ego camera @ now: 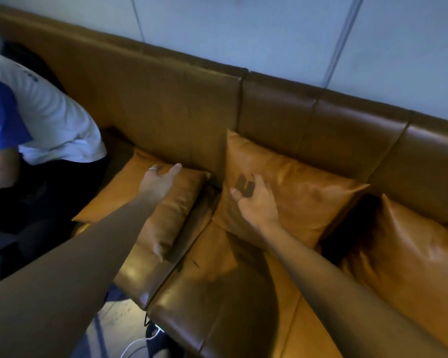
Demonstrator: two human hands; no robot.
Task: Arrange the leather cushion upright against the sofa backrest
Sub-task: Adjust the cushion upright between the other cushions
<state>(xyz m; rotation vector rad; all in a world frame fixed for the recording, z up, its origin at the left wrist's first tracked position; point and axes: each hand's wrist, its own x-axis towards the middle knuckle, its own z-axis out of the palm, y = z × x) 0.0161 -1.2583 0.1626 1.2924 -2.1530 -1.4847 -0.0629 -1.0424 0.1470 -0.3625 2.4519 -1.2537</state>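
Note:
A tan leather cushion (303, 187) leans upright against the brown sofa backrest (282, 117) in the middle. My right hand (254, 200) rests on its left front face, fingers curled, not gripping. A second tan cushion (130, 195) lies flat on the seat to the left. Just above that flat cushion's far edge hovers my left hand (158, 180), a ring on one finger and the fingers spread, holding nothing.
A third cushion (411, 241) leans at the right end. A person in a white and blue shirt (49, 120) sits at the left end of the sofa. The seat cushions (212, 293) lie in front of me. White cables (140, 342) trail on the floor below.

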